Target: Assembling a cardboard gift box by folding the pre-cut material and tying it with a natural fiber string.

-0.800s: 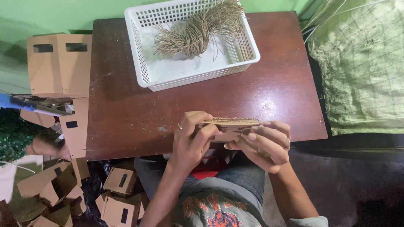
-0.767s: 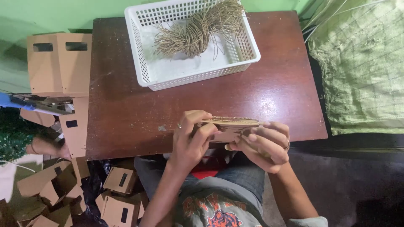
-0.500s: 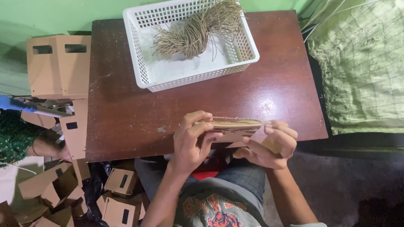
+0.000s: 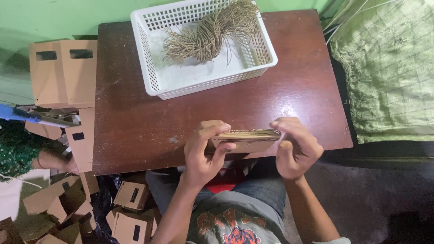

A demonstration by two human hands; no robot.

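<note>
A flat folded brown paper bag point(image 4: 246, 139) is held edge-up over the near edge of the dark wooden table point(image 4: 135, 122). My left hand point(image 4: 205, 151) grips its left end, thumb under and fingers over the top. My right hand point(image 4: 296, 147) pinches its right end, fingers curled. A strand of twine runs along the bag's top edge. Farther back on the table stands a white plastic basket point(image 4: 151, 68) holding a bundle of tan twine cords point(image 4: 212, 31).
Brown paper bags with cut-out handles stand left of the table point(image 4: 61, 72), and several more lie on the floor point(image 4: 131, 212). Another person's arm point(image 4: 49, 160) shows at the far left. A green woven sack point(image 4: 389, 68) lies to the right.
The bag has been held in both hands throughout. My right hand shifted its grip along the bag's right end, from fingers spread underneath to a curled pinch at the end.
</note>
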